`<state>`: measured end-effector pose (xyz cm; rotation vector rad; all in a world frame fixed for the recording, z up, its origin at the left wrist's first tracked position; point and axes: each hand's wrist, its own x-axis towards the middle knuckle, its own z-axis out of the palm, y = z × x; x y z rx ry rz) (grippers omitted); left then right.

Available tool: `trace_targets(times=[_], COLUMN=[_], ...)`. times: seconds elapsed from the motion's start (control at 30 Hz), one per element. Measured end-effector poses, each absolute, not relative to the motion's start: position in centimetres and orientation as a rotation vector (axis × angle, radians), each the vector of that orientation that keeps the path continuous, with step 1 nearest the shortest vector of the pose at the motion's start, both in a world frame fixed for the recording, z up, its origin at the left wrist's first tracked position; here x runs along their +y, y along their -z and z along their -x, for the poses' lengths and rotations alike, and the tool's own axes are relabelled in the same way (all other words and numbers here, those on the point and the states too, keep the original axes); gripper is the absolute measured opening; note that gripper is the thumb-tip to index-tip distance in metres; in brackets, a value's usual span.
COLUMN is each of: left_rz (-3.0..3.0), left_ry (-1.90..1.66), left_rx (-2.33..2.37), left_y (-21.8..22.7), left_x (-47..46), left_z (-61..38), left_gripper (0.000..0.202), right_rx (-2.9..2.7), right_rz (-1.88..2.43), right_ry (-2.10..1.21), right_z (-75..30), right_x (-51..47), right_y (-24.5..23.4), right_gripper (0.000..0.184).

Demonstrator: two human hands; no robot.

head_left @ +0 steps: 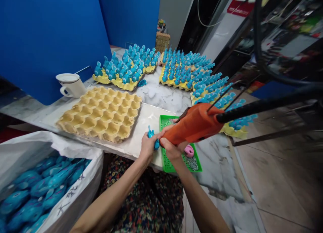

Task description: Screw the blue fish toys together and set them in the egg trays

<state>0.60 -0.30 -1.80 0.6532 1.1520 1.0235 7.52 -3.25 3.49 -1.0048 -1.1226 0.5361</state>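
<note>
My left hand (147, 145) is closed around a small blue plastic toy figure (151, 136), holding it over the table's front edge. My right hand (174, 149) grips an orange electric screwdriver (193, 123) with a black cable at its rear. The tool's front end points at the toy, and my fingers hide its tip. Beneath my right hand lies a green perforated tray (168, 167) with small metal screws (191, 163) and a pink plastic piece (188, 151) in it.
A bare yellow egg tray (101, 113) lies left of my hands, beside a lidded white mug (72, 85). Blue figures stand in egg trays (123, 83) (174, 83) at the back. A white sack (94, 165) of blue parts is at lower left. A black cable (267, 102) crosses right.
</note>
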Motion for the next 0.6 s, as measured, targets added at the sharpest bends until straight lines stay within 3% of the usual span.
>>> trace_targets(times=[0.23, 0.47, 0.6], left_rz=[-0.704, -0.811, -0.775], left_ry=[-1.009, -0.576, -0.681], left_rx=[1.151, 0.965, 0.963], left_y=[2.3, 2.8, 2.2], left_x=[-0.1, 0.1, -0.2], left_z=[-0.3, 1.1, 1.6], left_gripper=[0.037, 0.042, 0.04], right_rx=[-1.129, -1.227, -1.155], right_rz=[0.888, 0.827, 0.957], right_ry=[-0.615, -0.882, -0.752], right_z=[-7.6, -9.1, -10.0], right_x=[-2.7, -3.5, -3.6], right_y=[-2.9, -4.4, -4.7], right_gripper=[0.011, 0.006, 0.005])
